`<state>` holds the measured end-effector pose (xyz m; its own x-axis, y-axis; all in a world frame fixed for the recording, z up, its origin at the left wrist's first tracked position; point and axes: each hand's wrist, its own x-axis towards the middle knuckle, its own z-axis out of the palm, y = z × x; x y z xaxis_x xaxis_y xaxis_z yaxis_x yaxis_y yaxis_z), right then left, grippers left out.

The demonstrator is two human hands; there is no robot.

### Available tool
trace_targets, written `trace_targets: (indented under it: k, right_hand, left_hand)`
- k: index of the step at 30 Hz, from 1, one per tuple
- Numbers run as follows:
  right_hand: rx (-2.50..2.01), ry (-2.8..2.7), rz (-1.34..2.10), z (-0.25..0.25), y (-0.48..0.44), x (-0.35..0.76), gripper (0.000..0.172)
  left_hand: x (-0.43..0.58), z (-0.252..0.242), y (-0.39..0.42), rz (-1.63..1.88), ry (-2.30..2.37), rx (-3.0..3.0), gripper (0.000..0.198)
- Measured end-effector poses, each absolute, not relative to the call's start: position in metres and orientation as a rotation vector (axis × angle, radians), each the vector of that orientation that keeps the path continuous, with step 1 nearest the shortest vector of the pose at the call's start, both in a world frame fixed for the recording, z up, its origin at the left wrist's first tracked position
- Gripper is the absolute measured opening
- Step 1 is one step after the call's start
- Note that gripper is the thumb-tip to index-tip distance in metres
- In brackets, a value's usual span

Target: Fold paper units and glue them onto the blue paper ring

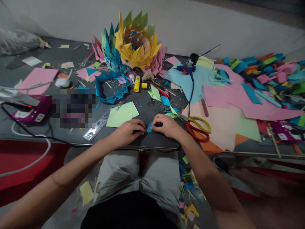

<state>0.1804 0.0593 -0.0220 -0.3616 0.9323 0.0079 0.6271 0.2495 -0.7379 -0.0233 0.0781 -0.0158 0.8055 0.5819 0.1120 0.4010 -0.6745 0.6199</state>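
A small piece of folded blue paper [149,127] is at the table's front edge, between my two hands. My right hand [165,125] pinches it from the right, thumb and fingertips closed on it. From the left, my left hand [131,131] has its fingers drawn together at the paper's left edge; its fingertips hide part of that edge. Light green paper sheets [121,115] lie just beyond my left hand. Beside my right wrist rest scissors [199,128] with red and yellow handles, and green and blue folded pieces [174,112] lie behind that hand.
A clear ruler [96,125] lies left of the green sheets. Behind stand a ring of blue folded paper [100,90], a glue stick [137,84] and a yellow paper crown [137,55]. A glue gun [186,69] trails its cord near pink sheets [219,97]. Scraps litter the floor.
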Motion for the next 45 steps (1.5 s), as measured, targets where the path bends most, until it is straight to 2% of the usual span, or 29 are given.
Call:
trace_targets:
  k: [7, 15, 25, 29, 34, 36, 39, 45]
  right_hand:
    - [-1.415, -2.117, 0.892, -0.022, 0.06, 0.18, 0.008]
    - [-1.468, -2.152, 0.775, -0.021, 0.053, 0.178, 0.014]
    - [-1.298, -2.034, 0.959, -0.025, 0.055, 0.192, 0.009]
    - [-1.243, -2.076, 0.656, -0.031, 0.039, 0.184, 0.015]
    - [-1.525, -2.187, 0.18, -0.036, 0.029, 0.174, 0.027]
    - [-1.669, -2.161, 0.088, -0.034, 0.031, 0.173, 0.034]
    - [-1.734, -2.039, 0.076, -0.028, 0.035, 0.169, 0.043]
    - [-1.482, -1.916, 0.324, -0.017, 0.026, 0.141, 0.03]
  left_hand:
    - [-0.027, -0.016, 0.055, 0.316, 0.648, 2.877, 0.036]
    - [-0.023, -0.013, 0.055, 0.231, 0.674, 3.005, 0.036]
    - [-0.029, -0.015, 0.051, 0.241, 0.691, 2.919, 0.038]
    - [-0.045, -0.013, 0.053, 0.285, 0.815, 2.863, 0.041]
    - [-0.075, -0.012, 0.069, 0.321, 1.478, 2.656, 0.063]
    - [-0.08, -0.01, 0.074, 0.271, 1.497, 2.641, 0.058]
    - [-0.078, -0.005, 0.076, 0.228, 1.429, 2.697, 0.04]
    - [-0.069, -0.001, 0.073, 0.304, 1.379, 2.765, 0.025]
